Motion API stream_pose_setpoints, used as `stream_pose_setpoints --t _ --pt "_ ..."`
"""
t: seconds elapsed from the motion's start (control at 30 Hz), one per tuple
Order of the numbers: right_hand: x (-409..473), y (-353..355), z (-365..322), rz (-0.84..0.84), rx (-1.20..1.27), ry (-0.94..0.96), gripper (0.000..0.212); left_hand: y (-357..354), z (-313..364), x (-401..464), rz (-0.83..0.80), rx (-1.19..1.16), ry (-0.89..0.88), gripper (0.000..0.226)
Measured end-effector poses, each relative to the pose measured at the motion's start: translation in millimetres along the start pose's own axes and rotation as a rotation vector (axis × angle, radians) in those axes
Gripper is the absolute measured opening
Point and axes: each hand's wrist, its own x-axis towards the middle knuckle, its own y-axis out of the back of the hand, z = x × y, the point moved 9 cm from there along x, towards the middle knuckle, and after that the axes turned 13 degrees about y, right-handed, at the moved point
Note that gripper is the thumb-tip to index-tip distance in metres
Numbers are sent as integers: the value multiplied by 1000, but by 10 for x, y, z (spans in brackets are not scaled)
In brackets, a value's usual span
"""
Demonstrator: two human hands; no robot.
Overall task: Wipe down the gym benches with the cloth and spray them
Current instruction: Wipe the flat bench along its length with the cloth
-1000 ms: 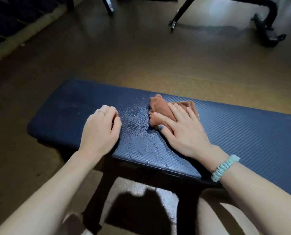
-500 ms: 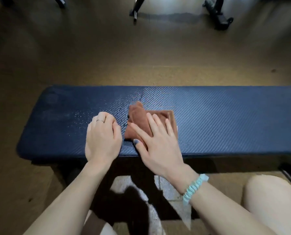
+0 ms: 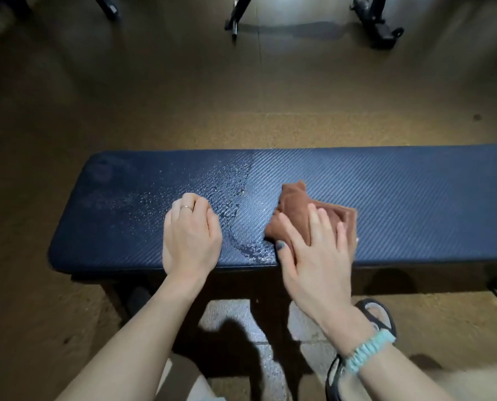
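The right hand (image 3: 313, 253) lies flat on the cloth (image 3: 296, 209), fingers spread and pressing it onto the bench (image 3: 415, 198) rather than gripping it; the palm hangs past the near edge of the pad and the thumb, with a dark painted nail, rests at the cloth's near left corner. The cloth is brown, folded and rumpled, with one corner poking up toward the far side. It sits near the middle of the visible pad, toward its near edge.

The left hand (image 3: 190, 233) rests beside it on the pad, well clear of the cloth, fingers curled under into a loose fist with nothing visibly in it. A thin ring (image 3: 186, 208) shows on one finger. A pale turquoise scrunchie (image 3: 368, 350) circles the right wrist.

Between the hands the pad is wet: spray droplets (image 3: 227, 186) bead on the ribbed dark blue surface and spread out to the left, with a smeared streak running down to the near edge. To the right of the cloth the pad looks dry.

The bench stands on a brown speckled floor (image 3: 183, 111). Under it, a paler patch of floor shows between the forearms. Black equipment legs (image 3: 235, 15) stand at the far edge of the view, and a dark looped object (image 3: 377, 314) lies by the right wrist; I cannot tell what it is.
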Motion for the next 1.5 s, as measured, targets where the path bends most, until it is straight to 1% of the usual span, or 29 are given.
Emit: stream_pose_setpoints --t 0.07,0.13,0.2,0.27,0.33,0.4,0.47,0.5,0.53,0.63,0.7,0.77,0.87,0.97,1.03,1.1,1.2,1.27,1.4,1.5 --pt "88 -103 -491 -3 53 112 55 17 -19 23 2 -19 10 34" --pt "159 -156 -785 27 104 178 53 37 -83 62 -4 -92 62 34" --pt "151 -160 -766 20 108 268 52 44 -106 65 0 -107 49 33" --pt "85 -103 -428 -28 53 340 52 39 -58 28 -9 -77 -8 28" --pt "14 -16 85 -52 -2 282 51 4 -64 39 -35 -76 -34 24" --pt "-27 73 428 -48 -25 141 50 30 -52 50 -56 -59 -80 23" --pt "-47 71 413 -28 -21 17 53 102 -59 70 -38 10 -153 22" --pt "-59 55 265 -11 -5 -6 54 156 -115 100 -22 44 -167 21" --pt "-74 24 33 3 26 16 54 223 -211 148 -7 65 -152 21" --pt "-72 -125 -879 15 103 255 57 399 -568 262 52 111 -62 23" --pt "22 -214 -1321 4 133 392 57 435 -694 264 60 106 -25 20" --pt "133 -241 -1434 -11 141 486 55 417 -732 251 57 97 -9 15" --pt "93 -216 -1027 -90 61 589 58 412 -744 253 51 86 6 11" --pt "-66 -124 -387 -153 -20 572 60 390 -726 239 36 60 12 10" --pt "-100 -97 -259 -165 -14 534 59 390 -717 239 46 50 22 10" --pt "-44 -131 -416 -159 12 530 59 374 -720 233 51 57 30 10" --pt "227 -207 -814 -161 41 632 56 374 -734 240 65 51 26 10" --pt "538 -248 -972 -158 60 661 52 364 -738 245 62 56 24 10" --pt "1168 -323 -1177 -148 74 582 52 364 -737 257 52 55 26 12" --pt "1157 -334 -1237 -144 93 522 53 383 -722 239 51 42 24 16"
